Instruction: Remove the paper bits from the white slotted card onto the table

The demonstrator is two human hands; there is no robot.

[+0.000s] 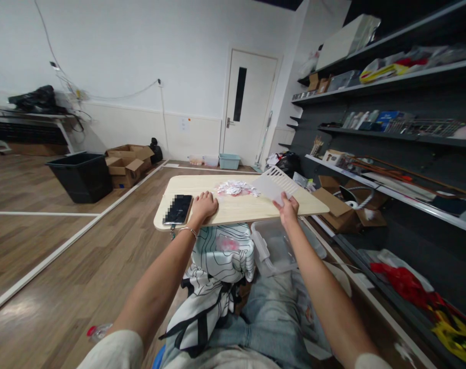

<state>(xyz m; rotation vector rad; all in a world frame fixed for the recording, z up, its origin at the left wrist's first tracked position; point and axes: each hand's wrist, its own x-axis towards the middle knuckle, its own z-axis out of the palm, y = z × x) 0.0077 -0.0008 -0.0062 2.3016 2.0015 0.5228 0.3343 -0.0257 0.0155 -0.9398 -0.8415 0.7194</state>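
Note:
My left hand (pixel 204 205) rests on a small light wooden table (pixel 240 209) with its fingers curled, nothing visible in them. A phone (pixel 177 209) lies just to its left on the table. My right hand (pixel 288 208) grips the corner of a white slotted plastic tray (pixel 275 185), tilted above the table's right side. A pile of small white and pink paper scraps (pixel 237 188) lies on the table between my hands, further back.
A clear plastic bin (pixel 276 250) stands on the floor under the table. Dark shelves (pixel 390 128) with clutter run along the right. Cardboard boxes (pixel 127 164) and a black crate (pixel 81 176) stand at the left. A white door (pixel 248 105) is straight ahead.

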